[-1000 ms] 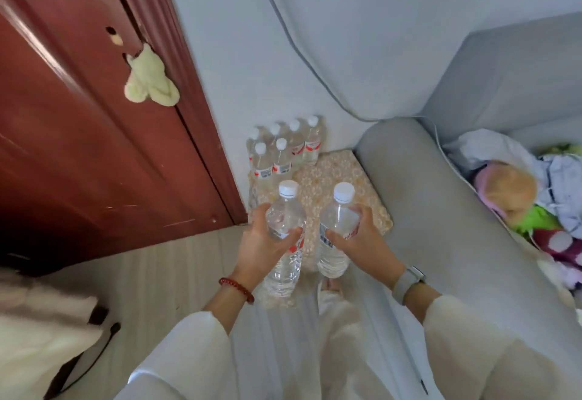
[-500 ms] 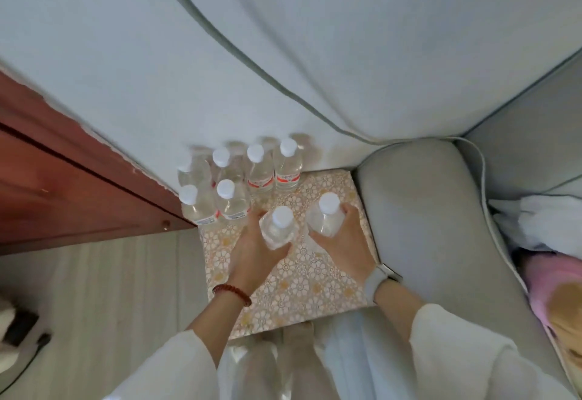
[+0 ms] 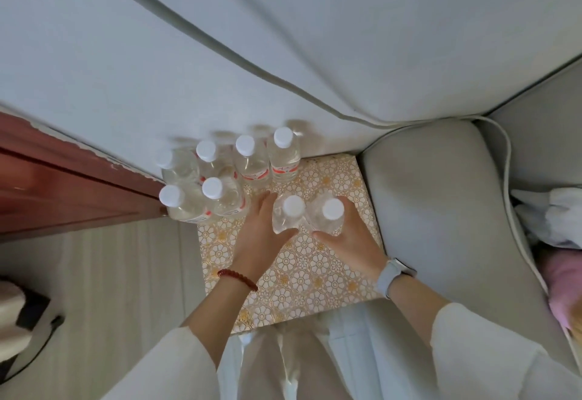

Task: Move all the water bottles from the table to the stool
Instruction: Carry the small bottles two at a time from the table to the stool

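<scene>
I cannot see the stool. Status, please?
Left hand and right hand each hold a bottle on the stool. Six bottles behind. Nothing blocking.

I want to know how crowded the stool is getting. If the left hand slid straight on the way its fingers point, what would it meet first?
The left hand holds a water bottle, fingers pointing up and away. Straight on, it would likely meet the back-row bottle with the red label standing on the patterned stool, though depth is unclear.

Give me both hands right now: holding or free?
Left hand: curled round the left bottle standing on the stool, holding it.
Right hand: curled round the right bottle, holding it.
</scene>
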A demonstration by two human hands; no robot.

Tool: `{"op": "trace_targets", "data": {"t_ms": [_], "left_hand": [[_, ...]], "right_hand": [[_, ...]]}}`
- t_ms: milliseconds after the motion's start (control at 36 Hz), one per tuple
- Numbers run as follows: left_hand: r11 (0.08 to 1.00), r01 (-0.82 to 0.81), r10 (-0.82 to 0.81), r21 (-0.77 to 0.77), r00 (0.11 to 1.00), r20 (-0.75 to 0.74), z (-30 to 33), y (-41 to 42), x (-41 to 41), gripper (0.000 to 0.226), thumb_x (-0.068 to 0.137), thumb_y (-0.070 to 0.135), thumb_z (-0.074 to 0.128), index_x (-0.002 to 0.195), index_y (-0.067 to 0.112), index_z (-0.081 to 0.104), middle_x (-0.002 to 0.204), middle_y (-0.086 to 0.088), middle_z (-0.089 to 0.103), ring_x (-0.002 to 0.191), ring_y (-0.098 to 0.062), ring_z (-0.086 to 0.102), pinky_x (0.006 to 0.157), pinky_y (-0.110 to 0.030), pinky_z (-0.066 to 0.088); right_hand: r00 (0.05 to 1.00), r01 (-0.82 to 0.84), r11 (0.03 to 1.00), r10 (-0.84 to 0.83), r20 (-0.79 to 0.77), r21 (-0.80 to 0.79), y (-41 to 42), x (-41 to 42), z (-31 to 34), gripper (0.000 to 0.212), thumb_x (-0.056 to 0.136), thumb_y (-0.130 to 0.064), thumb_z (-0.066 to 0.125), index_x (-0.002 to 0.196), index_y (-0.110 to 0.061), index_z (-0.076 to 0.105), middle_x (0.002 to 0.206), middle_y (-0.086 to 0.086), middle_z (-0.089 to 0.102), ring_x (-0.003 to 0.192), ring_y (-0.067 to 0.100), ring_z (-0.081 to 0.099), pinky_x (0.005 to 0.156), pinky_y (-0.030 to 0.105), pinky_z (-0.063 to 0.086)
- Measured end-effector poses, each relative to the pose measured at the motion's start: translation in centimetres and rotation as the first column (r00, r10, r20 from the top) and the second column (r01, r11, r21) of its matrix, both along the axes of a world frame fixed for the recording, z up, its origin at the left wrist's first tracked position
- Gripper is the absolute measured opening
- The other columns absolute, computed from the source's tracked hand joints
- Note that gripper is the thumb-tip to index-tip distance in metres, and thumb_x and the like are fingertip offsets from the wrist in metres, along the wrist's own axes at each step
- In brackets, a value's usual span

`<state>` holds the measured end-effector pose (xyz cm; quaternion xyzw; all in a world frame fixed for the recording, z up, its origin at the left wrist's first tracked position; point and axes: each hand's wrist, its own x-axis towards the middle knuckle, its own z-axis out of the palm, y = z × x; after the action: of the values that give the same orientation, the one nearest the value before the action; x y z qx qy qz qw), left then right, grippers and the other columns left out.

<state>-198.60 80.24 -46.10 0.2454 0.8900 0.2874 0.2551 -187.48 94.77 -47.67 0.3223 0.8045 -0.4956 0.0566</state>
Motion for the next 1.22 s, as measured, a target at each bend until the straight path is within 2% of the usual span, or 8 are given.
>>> {"op": "trace_targets", "data": {"t_ms": [111,194,306,472,611,833,1056,1222], "left_hand": [[1.0,0.006,-0.008,-0.031,0.996,-0.088,1.3,0.1,-0.1,0.058,0.075,0.032,0.072,0.126,0.019,0.049,0.129,-0.002,0.043,0.115,-0.019,0.046,0.075,-0.028,0.046],[0.996,0.027,-0.04,-0.085,0.987,-0.154,2.2,0.1,-0.3,0.051,0.076,0.032,0.071,0.122,0.021,0.052,0.122,-0.001,0.049,0.113,-0.02,0.044,0.073,-0.031,0.046],[0.996,0.057,-0.072,-0.074,0.975,-0.209,3.0,-0.2,-0.6,0.047,0.075,0.019,0.073,0.118,0.015,0.053,0.115,-0.006,0.055,0.107,-0.024,0.046,0.076,-0.032,0.043],[0.969,0.196,-0.234,-0.148,0.919,-0.318,3.8,-0.4,-2.0,0.044,0.067,0.008,0.077,0.109,0.004,0.061,0.102,-0.014,0.062,0.097,-0.033,0.055,0.085,-0.04,0.04],[0.967,0.195,-0.246,-0.165,0.884,-0.397,4.1,-0.4,-3.4,0.044,0.057,-0.002,0.081,0.097,0.003,0.065,0.089,-0.015,0.065,0.084,-0.034,0.06,0.077,-0.042,0.042],[0.967,0.169,-0.232,-0.191,0.892,-0.387,3.9,0.4,-5.6,0.039,0.071,0.002,0.072,0.109,0.007,0.063,0.101,-0.013,0.063,0.099,-0.031,0.055,0.09,-0.039,0.032],[0.973,0.137,-0.211,-0.186,0.855,-0.474,3.6,-0.1,-5.2,0.047,0.059,0.006,0.082,0.103,0.007,0.066,0.091,-0.01,0.067,0.084,-0.029,0.064,0.085,-0.043,0.043],[0.972,0.104,-0.192,-0.209,0.866,-0.461,3.5,0.4,-5.2,0.046,0.067,0.009,0.078,0.11,0.009,0.062,0.101,-0.01,0.067,0.093,-0.029,0.063,0.094,-0.046,0.037]], "right_hand": [[0.997,-0.069,0.993,0.071,-0.014,0.095,0.7,-0.1,1.8,0.073,0.077,-0.038,0.068,0.136,-0.026,0.027,0.129,-0.008,0.035,0.117,0.004,0.034,0.092,0.024,0.032],[0.987,-0.142,0.926,0.159,-0.02,0.35,0.9,-0.8,3.2,0.055,0.08,-0.033,0.065,0.128,-0.021,0.041,0.12,0.004,0.043,0.11,0.017,0.044,0.08,0.027,0.045],[0.956,-0.276,0.795,0.284,0.07,0.541,1.0,-1.4,4.1,0.036,0.085,-0.031,0.058,0.117,-0.018,0.048,0.104,0.007,0.053,0.09,0.022,0.052,0.063,0.026,0.042],[0.959,-0.281,0.84,0.259,0.112,0.465,0.8,-3.2,5.1,0.036,0.087,-0.037,0.054,0.113,-0.013,0.047,0.108,0.007,0.055,0.083,0.025,0.058,0.065,0.034,0.048],[0.974,-0.228,0.871,0.206,0.098,0.435,0.2,-5.3,5.3,0.04,0.085,-0.037,0.058,0.113,-0.01,0.047,0.111,0.007,0.055,0.083,0.027,0.058,0.067,0.035,0.047],[0.986,-0.16,0.886,0.165,0.028,0.436,-0.7,-8.8,5.2,0.04,0.085,-0.034,0.061,0.11,-0.006,0.048,0.108,0.011,0.057,0.084,0.03,0.059,0.066,0.037,0.048],[0.978,-0.204,0.879,0.204,0.045,0.43,-0.4,-9.2,5.1,0.041,0.084,-0.036,0.061,0.109,-0.006,0.047,0.106,0.01,0.056,0.08,0.029,0.059,0.064,0.037,0.047],[0.977,-0.209,0.894,0.206,0.05,0.396,-0.4,-9.1,5.2,0.042,0.084,-0.034,0.062,0.11,-0.007,0.045,0.106,0.011,0.055,0.082,0.029,0.058,0.065,0.033,0.044]]}}
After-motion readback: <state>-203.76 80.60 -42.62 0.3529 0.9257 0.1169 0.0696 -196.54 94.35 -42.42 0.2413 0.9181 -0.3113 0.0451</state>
